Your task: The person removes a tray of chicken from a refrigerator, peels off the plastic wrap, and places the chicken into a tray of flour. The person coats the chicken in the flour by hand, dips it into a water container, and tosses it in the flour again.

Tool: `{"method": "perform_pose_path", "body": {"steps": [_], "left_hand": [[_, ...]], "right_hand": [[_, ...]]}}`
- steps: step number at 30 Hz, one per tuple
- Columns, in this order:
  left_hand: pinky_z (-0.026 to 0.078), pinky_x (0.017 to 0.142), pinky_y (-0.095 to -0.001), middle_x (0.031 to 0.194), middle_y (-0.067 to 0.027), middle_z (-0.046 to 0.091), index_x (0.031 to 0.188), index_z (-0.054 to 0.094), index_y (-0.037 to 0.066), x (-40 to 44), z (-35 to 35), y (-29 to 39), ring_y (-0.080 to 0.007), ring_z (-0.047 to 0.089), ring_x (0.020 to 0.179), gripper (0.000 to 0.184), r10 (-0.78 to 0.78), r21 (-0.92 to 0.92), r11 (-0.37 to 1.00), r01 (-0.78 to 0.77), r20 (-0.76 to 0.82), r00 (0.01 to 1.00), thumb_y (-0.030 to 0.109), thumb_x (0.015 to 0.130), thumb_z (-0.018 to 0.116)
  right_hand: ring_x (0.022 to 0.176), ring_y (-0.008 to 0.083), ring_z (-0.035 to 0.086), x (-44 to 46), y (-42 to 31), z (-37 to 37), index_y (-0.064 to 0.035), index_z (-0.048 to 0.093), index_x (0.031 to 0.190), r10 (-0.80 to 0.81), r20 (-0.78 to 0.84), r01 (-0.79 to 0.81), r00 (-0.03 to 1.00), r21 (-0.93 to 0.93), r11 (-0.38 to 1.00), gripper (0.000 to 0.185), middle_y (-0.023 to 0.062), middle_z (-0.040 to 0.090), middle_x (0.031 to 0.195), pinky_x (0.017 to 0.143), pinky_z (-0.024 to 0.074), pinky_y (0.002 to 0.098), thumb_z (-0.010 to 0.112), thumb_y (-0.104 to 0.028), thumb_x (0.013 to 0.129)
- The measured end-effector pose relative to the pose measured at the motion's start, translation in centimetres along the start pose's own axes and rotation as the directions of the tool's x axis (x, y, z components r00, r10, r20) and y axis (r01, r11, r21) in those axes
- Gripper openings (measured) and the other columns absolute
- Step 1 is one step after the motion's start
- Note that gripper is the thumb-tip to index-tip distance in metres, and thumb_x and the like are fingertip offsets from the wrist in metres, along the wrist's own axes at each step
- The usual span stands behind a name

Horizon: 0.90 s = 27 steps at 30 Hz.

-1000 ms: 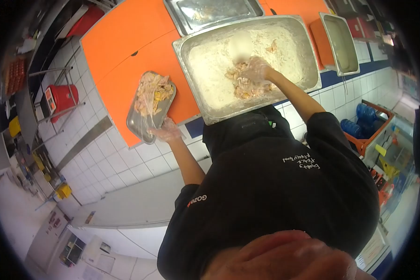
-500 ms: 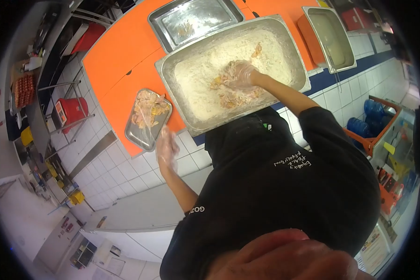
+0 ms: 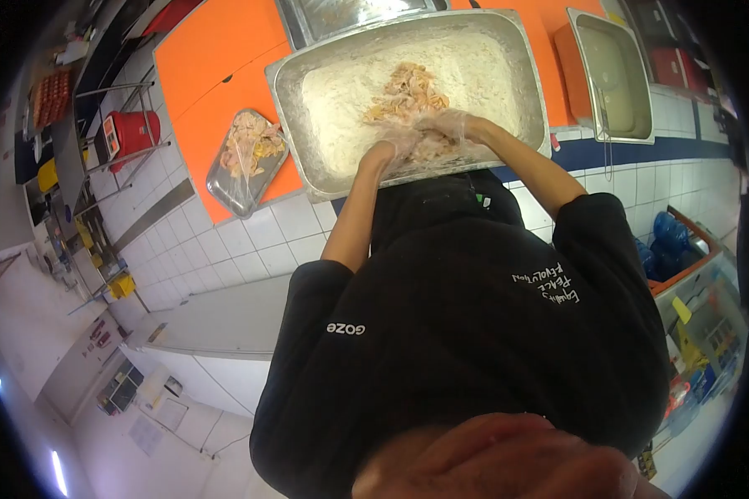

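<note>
Fingers of the left hand and right hand, all in thin, crinkled clear plastic, meet at the near side of a deep, rectangular metal tub. They look partly curled and press among meat; blur and the shiny film hide how far they are spread, and I cannot tell whether they grip any. Most of that meat, soft, ragged pinkish-tan pieces, sits in a loose heap just beyond them, on powdery, cream-white flour that is lumpy and uneven. Left of the tub, a small metal tray with rounded corners carries moist, pink and yellowish scraps. Both vessels stand on a smooth orange worktop. To the right is a narrow, smooth-walled metal pan.
</note>
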<state>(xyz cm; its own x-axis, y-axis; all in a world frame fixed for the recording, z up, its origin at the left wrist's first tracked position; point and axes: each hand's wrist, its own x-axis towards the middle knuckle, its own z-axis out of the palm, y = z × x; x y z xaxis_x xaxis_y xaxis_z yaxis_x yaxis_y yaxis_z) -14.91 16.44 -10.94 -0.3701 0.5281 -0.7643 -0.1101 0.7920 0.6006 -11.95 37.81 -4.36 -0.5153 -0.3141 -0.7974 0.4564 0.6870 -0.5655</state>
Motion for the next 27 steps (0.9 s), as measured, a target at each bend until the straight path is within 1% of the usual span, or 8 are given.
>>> {"method": "perform_pose_path", "body": {"steps": [4,7,9,11,17,23,25,27], "left_hand": [[0.045,0.107,-0.0371,0.138,-0.0236,0.060,0.144,0.049,-0.004,-0.6,-0.4,2.0,-0.0345,0.057,0.126,0.074,0.133,0.037,0.991,-0.132,-0.023,0.991,0.046,0.093,0.067],[0.042,0.112,-0.0429,0.140,-0.0267,0.056,0.140,0.055,0.003,-4.8,-1.7,4.9,-0.0369,0.055,0.126,0.062,0.073,-0.383,0.871,-0.308,-0.519,0.852,0.041,0.093,0.069],[0.038,0.117,-0.0393,0.154,-0.0285,0.037,0.153,0.025,-0.003,-4.8,-4.8,5.9,-0.0378,0.042,0.140,0.098,0.054,-0.123,0.983,-0.138,-0.520,0.852,0.041,0.083,0.078],[0.036,0.119,-0.0363,0.163,-0.0283,0.024,0.158,0.003,-0.008,-5.1,-6.1,7.4,-0.0382,0.034,0.148,0.121,-0.008,0.086,0.994,0.060,-0.506,0.863,0.043,0.080,0.079],[0.038,0.118,-0.0381,0.161,-0.0258,0.032,0.162,0.020,0.007,-2.2,-6.1,9.3,-0.0371,0.039,0.146,0.103,0.039,0.555,0.785,0.275,-0.488,0.872,0.037,0.081,0.077],[0.046,0.109,-0.0409,0.141,-0.0250,0.057,0.151,0.044,0.008,-0.4,-5.8,5.1,-0.0371,0.056,0.130,0.071,-0.174,0.000,0.979,0.203,-0.515,0.839,0.032,0.088,0.068],[0.050,0.100,-0.0444,0.122,-0.0260,0.067,0.138,0.057,0.006,3.3,-4.2,-1.2,-0.0390,0.064,0.113,0.049,0.374,0.655,0.754,-0.055,-0.359,0.855,0.031,0.096,0.057],[0.050,0.097,-0.0447,0.117,-0.0263,0.068,0.130,0.062,0.005,-1.8,-4.0,2.7,-0.0403,0.065,0.109,0.043,0.038,0.177,0.983,0.039,-0.408,0.912,0.032,0.098,0.052]], "right_hand": [[0.095,0.0197,0.065,-2.0,-0.4,-1.0,-0.0124,0.066,0.133,-0.016,-0.105,0.083,0.994,0.668,0.740,0.053,0.0066,0.069,0.115,0.091,0.0524,0.0347,0.062,-0.050,0.097],[0.107,0.0194,0.063,-1.5,0.6,-3.0,-0.0096,0.058,0.142,-0.039,-0.226,0.215,0.973,0.839,0.500,0.056,0.0106,0.062,0.133,0.098,0.0518,0.0361,0.061,-0.044,0.097],[0.124,0.0276,0.057,0.7,1.7,-5.8,-0.0103,0.051,0.147,-0.151,-0.204,0.147,0.967,-0.035,0.988,0.064,0.0196,0.053,0.145,0.104,0.0488,0.0362,0.061,-0.048,0.096],[0.133,0.0317,0.054,2.4,1.7,-6.8,-0.0107,0.048,0.150,-0.193,-0.146,0.087,0.970,-0.533,0.842,0.069,0.0241,0.048,0.151,0.107,0.0474,0.0363,0.061,-0.050,0.095],[0.135,0.0310,0.054,3.1,-5.3,-2.6,-0.0199,0.048,0.151,-0.402,-0.539,-0.265,0.740,-0.783,0.562,0.072,0.0240,0.047,0.152,0.105,0.0484,0.0373,0.069,-0.047,0.088],[0.122,0.0328,0.063,8.4,1.2,-4.2,-0.0146,0.047,0.149,-0.369,-0.291,0.077,0.883,-0.686,0.724,0.056,0.0227,0.056,0.144,0.100,0.0511,0.0443,0.056,-0.035,0.098],[0.115,0.0310,0.065,5.5,0.7,-4.4,-0.0120,0.060,0.134,-0.423,-0.317,0.126,0.849,-0.656,0.744,0.042,0.0219,0.063,0.130,0.094,0.0526,0.0442,0.054,-0.034,0.099],[0.108,0.0302,0.068,2.3,0.3,-3.5,-0.0099,0.072,0.119,-0.391,-0.414,0.103,0.822,-0.567,0.817,0.036,0.0217,0.069,0.118,0.089,0.0534,0.0434,0.055,-0.035,0.098]]}}
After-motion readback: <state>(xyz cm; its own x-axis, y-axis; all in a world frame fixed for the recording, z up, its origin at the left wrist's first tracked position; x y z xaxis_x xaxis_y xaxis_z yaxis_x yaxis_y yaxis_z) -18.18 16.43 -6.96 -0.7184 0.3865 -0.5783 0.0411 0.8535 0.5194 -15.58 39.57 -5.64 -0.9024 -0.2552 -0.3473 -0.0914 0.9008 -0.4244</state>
